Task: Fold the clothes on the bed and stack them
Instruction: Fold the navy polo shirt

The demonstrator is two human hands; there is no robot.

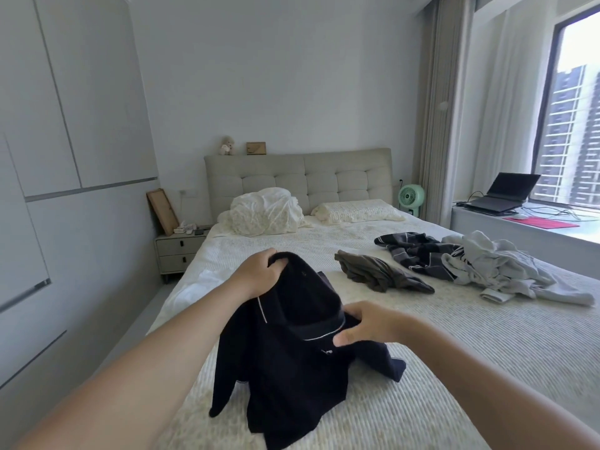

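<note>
Black shirt (292,345) gripped by left hand (259,271), right hand (367,323); olive garment (380,271), striped garment (418,251), grey garment (506,267) heaped beyond.

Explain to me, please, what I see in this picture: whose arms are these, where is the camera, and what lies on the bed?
There is no machine here. A person wears a wide-angle camera on the head, so you look forward and down along their two bare arms. The left hand and the right hand both grip a black garment with thin white piping, lifted partly off the white textured bed cover. Farther to the right, three more clothes lie crumpled and unfolded: an olive-brown garment, a dark striped garment and a pale grey garment. No folded stack is visible yet.
</note>
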